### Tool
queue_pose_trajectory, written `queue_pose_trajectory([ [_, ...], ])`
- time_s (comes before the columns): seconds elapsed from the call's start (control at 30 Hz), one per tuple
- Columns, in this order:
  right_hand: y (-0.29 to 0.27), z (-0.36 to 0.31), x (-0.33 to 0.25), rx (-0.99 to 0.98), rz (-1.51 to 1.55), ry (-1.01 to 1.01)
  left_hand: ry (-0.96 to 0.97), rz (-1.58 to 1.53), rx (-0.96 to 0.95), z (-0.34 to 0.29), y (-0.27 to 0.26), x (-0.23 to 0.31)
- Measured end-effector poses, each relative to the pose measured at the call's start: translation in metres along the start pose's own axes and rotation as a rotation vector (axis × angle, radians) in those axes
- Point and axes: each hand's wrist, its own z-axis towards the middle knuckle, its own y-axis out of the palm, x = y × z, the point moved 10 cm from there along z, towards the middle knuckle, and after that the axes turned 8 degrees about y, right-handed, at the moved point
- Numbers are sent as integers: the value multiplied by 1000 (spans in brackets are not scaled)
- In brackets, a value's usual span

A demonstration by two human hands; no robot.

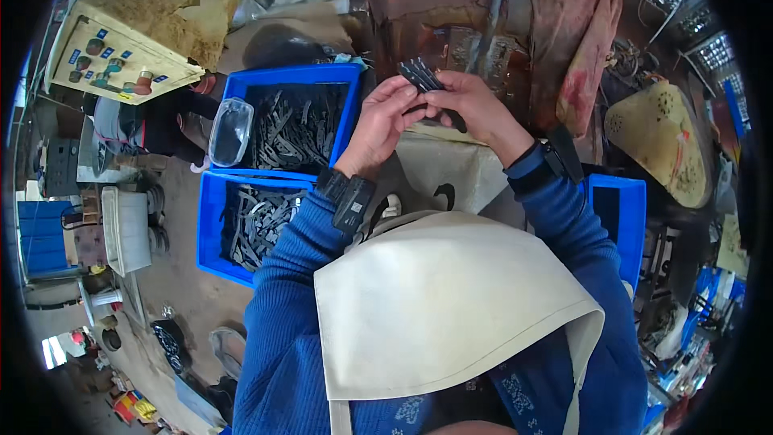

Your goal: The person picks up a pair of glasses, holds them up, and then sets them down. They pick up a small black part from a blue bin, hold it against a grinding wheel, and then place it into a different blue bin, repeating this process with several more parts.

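Both hands meet in front of me, above the pale apron cloth. They grip a small bundle of thin, dark flat pieces point(419, 75) with pale marks, fanned at the far end. My left hand point(377, 119) is closed, its thumb and fingers pressed on the bundle. From the other side, my right hand point(477, 106) wraps round it, and a dark end sticks out below. What exactly the pieces are I cannot tell. Similar dark, curved pieces point(294, 130) fill a blue bin point(291, 72) to the left. Greyer pieces point(259, 221) lie in a nearer blue bin point(211, 229).
A clear plastic tub point(232, 133) rests on the far bin's left edge. At the far left stands a control box point(113, 64) with knobs. Rusty machinery with a metal rod point(493, 16) is beyond my hands. Another blue bin point(638, 229) stands at my right elbow.
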Motion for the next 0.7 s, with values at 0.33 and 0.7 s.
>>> queue_pose_trajectory([
  [0.33, 5, -9, 11, 11, 70, 1, 16, -87, 45, -12, -5, -2],
  [0.7, -15, -17, -5, 282, -297, -215, 54, -110, 285, -18, -23, -12],
])
